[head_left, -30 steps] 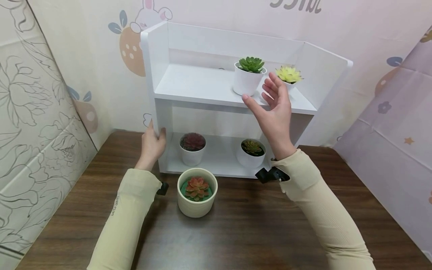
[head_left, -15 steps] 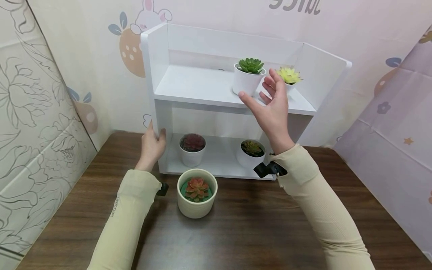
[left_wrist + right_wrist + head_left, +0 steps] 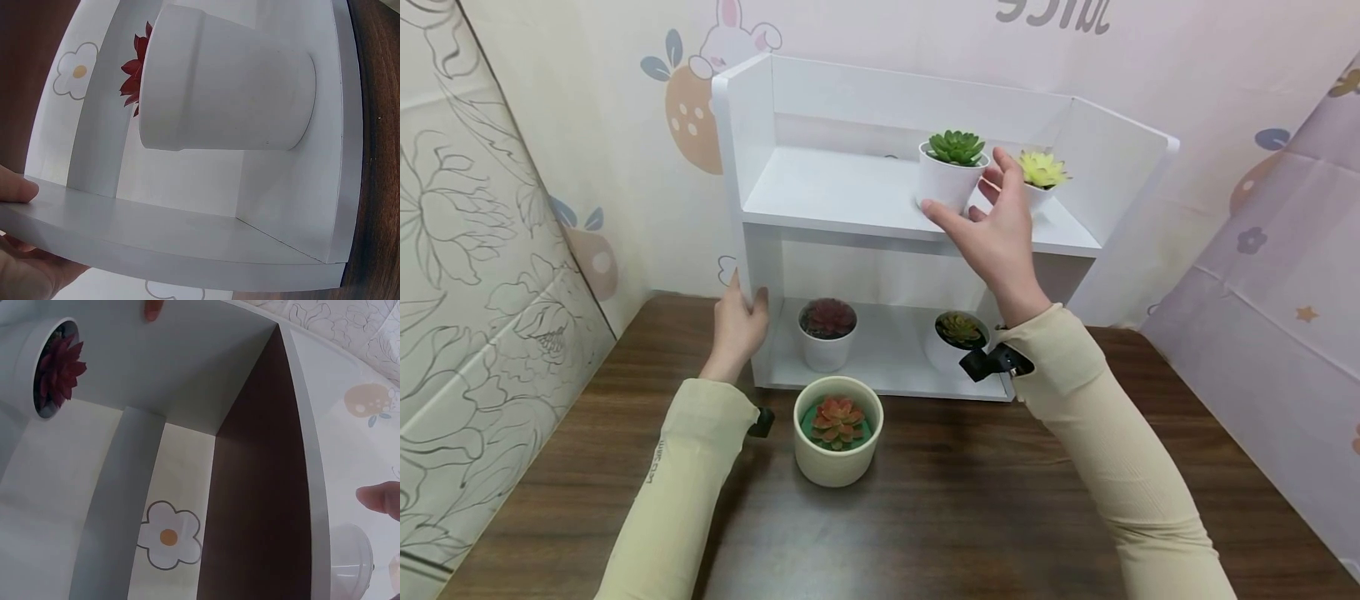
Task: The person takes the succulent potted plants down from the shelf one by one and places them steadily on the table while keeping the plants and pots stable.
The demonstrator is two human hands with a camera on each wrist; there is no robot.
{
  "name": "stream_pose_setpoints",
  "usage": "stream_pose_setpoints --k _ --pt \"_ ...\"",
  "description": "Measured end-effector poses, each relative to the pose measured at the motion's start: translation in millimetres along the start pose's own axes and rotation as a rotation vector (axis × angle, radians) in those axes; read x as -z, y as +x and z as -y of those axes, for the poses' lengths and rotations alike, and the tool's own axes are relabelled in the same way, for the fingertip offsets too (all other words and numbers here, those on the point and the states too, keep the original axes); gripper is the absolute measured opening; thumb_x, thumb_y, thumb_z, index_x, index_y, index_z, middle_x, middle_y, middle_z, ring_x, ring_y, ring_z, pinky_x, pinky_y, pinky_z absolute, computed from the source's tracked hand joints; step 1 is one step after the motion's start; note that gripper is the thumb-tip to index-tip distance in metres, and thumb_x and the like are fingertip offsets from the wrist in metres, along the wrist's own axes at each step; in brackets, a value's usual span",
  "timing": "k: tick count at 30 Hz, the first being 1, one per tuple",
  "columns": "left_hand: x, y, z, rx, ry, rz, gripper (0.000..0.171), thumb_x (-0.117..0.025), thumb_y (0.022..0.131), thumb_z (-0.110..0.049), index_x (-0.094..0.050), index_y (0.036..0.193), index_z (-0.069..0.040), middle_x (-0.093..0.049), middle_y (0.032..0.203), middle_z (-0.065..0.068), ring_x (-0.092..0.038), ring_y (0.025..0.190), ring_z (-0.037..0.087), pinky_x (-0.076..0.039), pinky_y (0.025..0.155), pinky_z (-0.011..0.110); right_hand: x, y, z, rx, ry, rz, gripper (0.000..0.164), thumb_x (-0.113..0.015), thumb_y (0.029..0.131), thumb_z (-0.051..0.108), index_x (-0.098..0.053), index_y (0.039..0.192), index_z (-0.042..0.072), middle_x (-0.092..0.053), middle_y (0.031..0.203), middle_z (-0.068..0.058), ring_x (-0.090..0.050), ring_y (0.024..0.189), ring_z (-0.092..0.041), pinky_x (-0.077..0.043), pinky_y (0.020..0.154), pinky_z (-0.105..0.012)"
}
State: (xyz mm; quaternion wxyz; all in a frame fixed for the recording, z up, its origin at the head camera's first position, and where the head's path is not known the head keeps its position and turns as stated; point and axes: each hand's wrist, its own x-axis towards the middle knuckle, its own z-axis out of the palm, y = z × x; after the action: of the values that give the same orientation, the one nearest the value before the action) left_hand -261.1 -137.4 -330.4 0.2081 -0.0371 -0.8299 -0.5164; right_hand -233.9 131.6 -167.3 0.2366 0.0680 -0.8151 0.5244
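My left hand (image 3: 737,329) grips the left side panel of a white two-tier shelf (image 3: 842,187). In the left wrist view its thumb (image 3: 17,187) lies on the panel's inner face, with the fingers on the outer side. My right hand (image 3: 996,237) is at the upper tier, thumb and fingers spread on either side of a white pot with a green succulent (image 3: 953,175). In the right wrist view the thumb (image 3: 381,499) looks apart from that white pot (image 3: 350,562). Right behind the fingers stands a small pot with a yellow-green succulent (image 3: 1042,171).
On the lower tier stand a white pot with a dark red succulent (image 3: 827,346) and a dark-filled pot with a greenish succulent (image 3: 961,329). A cream pot with an orange-red succulent (image 3: 837,454) sits on the wooden table (image 3: 970,517) before the shelf.
My right hand has moved a little left, bringing its fingers closer around the green succulent's pot. The left hand and the pots stay where they were.
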Motion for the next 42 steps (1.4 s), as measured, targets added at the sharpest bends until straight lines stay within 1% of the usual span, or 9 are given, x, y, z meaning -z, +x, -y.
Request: stream_pose_setpoints --k 5,8,14,21,26,29,33,37,42 --pt "-0.2 -0.9 -0.7 -0.004 -0.003 -0.001 0.040 -0.043 0.099 -0.012 -0.041 0.136 0.002 -0.051 0.132 0.031 -0.049 0.124 0.046 -0.043 0.099 0.060 -2 4 1 0.006 0.009 0.009 0.096 -0.079 0.076 0.023 -0.020 0.151 0.014 -0.029 0.151 -0.011 -0.037 0.138 -0.022 -0.038 0.110 -0.037" --pt "-0.6 -1.6 -1.6 -0.003 -0.005 0.003 0.041 -0.043 0.099 -0.012 -0.040 0.137 0.002 -0.051 0.133 0.031 -0.049 0.125 0.046 -0.043 0.099 0.060 -3 6 1 -0.001 0.000 0.008 0.097 -0.079 0.076 0.023 -0.019 0.151 0.013 -0.029 0.151 -0.011 -0.036 0.138 -0.022 -0.038 0.111 -0.037" --pt "-0.9 -1.4 -2.5 -0.011 -0.001 0.002 0.040 -0.043 0.099 -0.012 -0.041 0.136 0.003 -0.051 0.132 0.031 -0.049 0.124 0.046 -0.044 0.098 0.060 -5 11 4 -0.040 -0.096 -0.014 0.098 -0.078 0.077 0.029 -0.018 0.152 0.014 -0.029 0.152 -0.009 -0.036 0.138 -0.021 -0.039 0.109 -0.032" --pt "-0.7 -0.7 -3.1 -0.009 -0.003 0.000 0.039 -0.043 0.099 -0.012 -0.041 0.135 0.003 -0.051 0.132 0.031 -0.050 0.123 0.046 -0.044 0.098 0.061 -7 19 8 -0.091 -0.175 -0.005 0.097 -0.075 0.079 0.032 -0.014 0.152 0.013 -0.027 0.155 -0.006 -0.036 0.137 -0.020 -0.036 0.110 -0.028" --pt "-1.0 -0.6 -3.1 -0.009 -0.004 0.001 0.039 -0.043 0.099 -0.012 -0.041 0.135 0.003 -0.051 0.132 0.031 -0.050 0.123 0.046 -0.044 0.098 0.061 -8 22 8 -0.103 -0.190 -0.011 0.096 -0.075 0.080 0.032 -0.015 0.152 0.013 -0.032 0.151 -0.009 -0.039 0.133 -0.018 -0.036 0.108 -0.027" --pt "-1.1 -0.7 -2.9 -0.009 -0.005 0.000 0.039 -0.043 0.099 -0.012 -0.041 0.135 0.002 -0.051 0.132 0.031 -0.050 0.123 0.046 -0.044 0.097 0.061 -10 23 7 -0.095 -0.196 -0.021 0.095 -0.074 0.080 0.031 -0.015 0.151 0.011 -0.036 0.148 -0.010 -0.042 0.129 -0.019 -0.037 0.106 -0.027" --pt "-1.2 -0.5 -2.9 -0.012 -0.007 0.001 0.039 -0.043 0.099 -0.012 -0.041 0.135 0.002 -0.051 0.133 0.030 -0.049 0.124 0.046 -0.044 0.098 0.061 -11 24 7 -0.092 -0.202 -0.026 0.094 -0.074 0.081 0.030 -0.016 0.151 0.010 -0.035 0.149 -0.011 -0.042 0.129 -0.019 -0.037 0.106 -0.026" --pt "-1.3 0.1 -2.9 -0.008 -0.013 -0.001 0.038 -0.043 0.099 -0.012 -0.042 0.134 0.002 -0.051 0.133 0.031 -0.049 0.125 0.046 -0.043 0.098 0.061 -13 24 7 -0.083 -0.235 -0.026 0.092 -0.072 0.083 0.030 -0.014 0.151 0.009 -0.031 0.153 -0.010 -0.035 0.136 -0.015 -0.030 0.112 -0.024" --pt "-1.6 0.5 -2.1 -0.004 -0.009 -0.003 0.039 -0.044 0.099 -0.011 -0.041 0.135 0.002 -0.051 0.134 0.031 -0.049 0.125 0.046 -0.043 0.098 0.061 -15 25 6 -0.057 -0.300 -0.045 0.090 -0.071 0.084 0.029 -0.015 0.151 0.007 -0.031 0.154 -0.009 -0.030 0.140 -0.013 -0.023 0.115 -0.022"
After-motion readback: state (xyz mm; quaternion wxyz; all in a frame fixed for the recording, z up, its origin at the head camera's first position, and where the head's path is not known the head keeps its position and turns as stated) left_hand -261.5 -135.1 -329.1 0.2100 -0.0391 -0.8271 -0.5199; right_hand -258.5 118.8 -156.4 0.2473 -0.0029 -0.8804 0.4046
